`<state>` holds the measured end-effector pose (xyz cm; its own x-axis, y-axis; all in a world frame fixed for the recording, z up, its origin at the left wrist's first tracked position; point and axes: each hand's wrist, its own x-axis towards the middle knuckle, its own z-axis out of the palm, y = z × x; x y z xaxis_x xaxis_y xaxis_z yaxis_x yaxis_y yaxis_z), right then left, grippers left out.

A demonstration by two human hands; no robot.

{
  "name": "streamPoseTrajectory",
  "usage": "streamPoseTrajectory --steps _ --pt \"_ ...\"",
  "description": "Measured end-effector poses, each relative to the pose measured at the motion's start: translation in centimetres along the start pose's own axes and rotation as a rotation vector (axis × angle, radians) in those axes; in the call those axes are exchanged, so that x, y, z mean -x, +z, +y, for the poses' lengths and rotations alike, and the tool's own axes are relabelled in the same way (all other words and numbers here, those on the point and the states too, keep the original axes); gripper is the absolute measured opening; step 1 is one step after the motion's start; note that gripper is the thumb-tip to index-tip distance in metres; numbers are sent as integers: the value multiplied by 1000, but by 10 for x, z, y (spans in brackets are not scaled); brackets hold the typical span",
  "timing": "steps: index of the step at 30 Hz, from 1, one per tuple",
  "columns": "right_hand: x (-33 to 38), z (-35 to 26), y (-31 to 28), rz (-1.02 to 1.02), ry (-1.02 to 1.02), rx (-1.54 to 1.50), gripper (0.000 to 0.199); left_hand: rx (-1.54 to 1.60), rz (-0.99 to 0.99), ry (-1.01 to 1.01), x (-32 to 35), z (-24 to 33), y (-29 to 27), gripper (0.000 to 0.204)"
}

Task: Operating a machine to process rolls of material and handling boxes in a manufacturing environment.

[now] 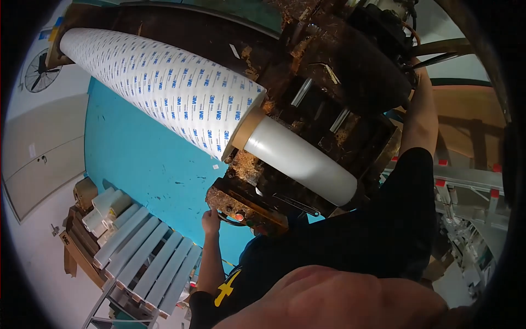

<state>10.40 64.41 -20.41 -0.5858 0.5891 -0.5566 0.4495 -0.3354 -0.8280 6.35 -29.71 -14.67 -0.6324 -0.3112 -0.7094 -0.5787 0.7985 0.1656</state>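
Note:
A long roll of white sheet with blue print (164, 90) lies across the machine on a brown cardboard core (247, 129). From the core's near end a smooth pale cylinder (301, 164) sticks out toward me. My left hand (210, 220) is closed at the corner of a rusty control box (241, 205) with a red button (239, 217); what it grips, if anything, is hidden. My right forearm (421, 109) reaches up to the dark upper part of the machine (361, 66), beside a round bar; the fingers there are hidden.
Below left, several pale rolls (145, 252) lie side by side on a rack. A metal ladder with red fittings (466, 178) stands to the right. Turquoise floor (142, 148) stretches left of the machine, toward a wall fan (41, 71) and a cabinet (46, 170).

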Motion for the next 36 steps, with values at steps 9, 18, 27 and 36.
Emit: streamPoseTrajectory --steps 9,18,27,36 --pt "-3 -9 12 11 56 -92 28 52 33 85 1 2 2 44" --pt "12 -35 48 76 -48 -75 31 3 16 114 11 -2 3 42" --pt "-18 2 20 93 -122 -40 32 33 58 182 15 -4 4 39" --pt "-15 -10 22 177 59 -47 35 -44 39 463 17 -19 4 39"
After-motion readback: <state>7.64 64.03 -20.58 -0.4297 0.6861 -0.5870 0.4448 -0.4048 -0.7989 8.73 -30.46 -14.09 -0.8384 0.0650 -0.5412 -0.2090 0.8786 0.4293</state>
